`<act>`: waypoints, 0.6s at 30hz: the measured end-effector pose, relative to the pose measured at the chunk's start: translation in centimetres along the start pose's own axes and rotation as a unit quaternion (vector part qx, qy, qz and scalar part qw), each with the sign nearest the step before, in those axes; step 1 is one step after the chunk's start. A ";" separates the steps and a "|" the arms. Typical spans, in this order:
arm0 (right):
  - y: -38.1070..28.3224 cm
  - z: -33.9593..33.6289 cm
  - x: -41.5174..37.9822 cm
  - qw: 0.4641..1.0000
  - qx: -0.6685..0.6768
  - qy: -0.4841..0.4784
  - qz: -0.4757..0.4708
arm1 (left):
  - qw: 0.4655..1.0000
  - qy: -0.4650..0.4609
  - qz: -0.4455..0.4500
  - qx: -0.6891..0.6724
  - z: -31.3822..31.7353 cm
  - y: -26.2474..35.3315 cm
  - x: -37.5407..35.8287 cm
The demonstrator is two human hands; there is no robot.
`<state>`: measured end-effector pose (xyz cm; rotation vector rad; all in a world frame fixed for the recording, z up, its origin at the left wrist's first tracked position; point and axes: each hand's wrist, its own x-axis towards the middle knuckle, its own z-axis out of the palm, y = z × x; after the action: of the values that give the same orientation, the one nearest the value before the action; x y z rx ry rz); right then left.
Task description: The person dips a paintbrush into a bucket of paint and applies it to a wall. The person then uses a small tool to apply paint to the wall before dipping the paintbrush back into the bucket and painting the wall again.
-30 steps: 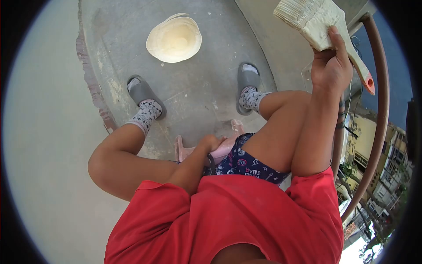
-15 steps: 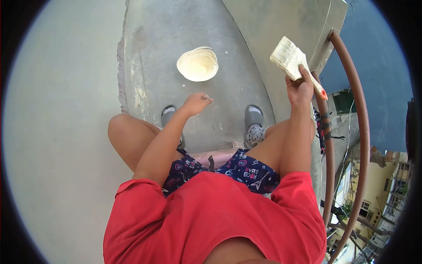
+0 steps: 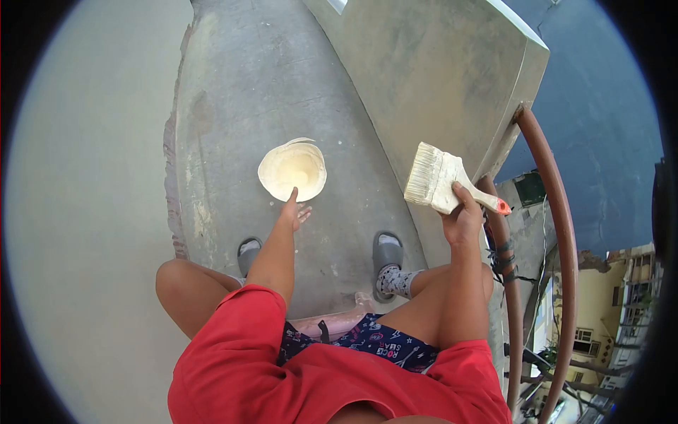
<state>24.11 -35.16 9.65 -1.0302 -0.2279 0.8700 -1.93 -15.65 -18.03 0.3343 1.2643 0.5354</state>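
Note:
A round container of pale cream paint (image 3: 292, 169) rests on the grey floor in front of me, cream drips around it. My left hand (image 3: 295, 210) is at its near rim, thumb and fingers apart, holding nothing; whether the thumb touches the rim I cannot tell. To the right, my right hand (image 3: 464, 218) is closed around a wide brush (image 3: 439, 178). The brush is coated in cream paint, with its bristles pointing left and its red-tipped handle end pointing right.
Grey slippers (image 3: 388, 258) are on my feet on the concrete floor (image 3: 268, 78). A pink seat (image 3: 332, 323) is beneath me. A low wall (image 3: 431, 78) and curved brown railings (image 3: 558, 205) border the right; a pale wall (image 3: 92, 212) runs along the left.
My left hand has opened from a closed shape and reached forward to the container. The view has shifted, so floor and container appear lower. The brush is still in my right hand, turned more level.

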 end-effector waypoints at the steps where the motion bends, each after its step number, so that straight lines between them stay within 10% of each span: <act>1: 0.0 -0.1 0.1 1.000 0.001 0.001 -0.007 | 1.000 0.007 0.004 -0.018 -0.1 0.4 1.0; 18: 0.0 0.6 0.5 0.999 -0.014 0.009 -0.028 | 0.996 0.038 -0.016 0.076 -3.6 -2.7 2.4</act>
<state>24.13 -34.42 9.87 -1.0519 -0.2526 0.8084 -4.30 -16.76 -22.42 0.4234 1.3862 0.4301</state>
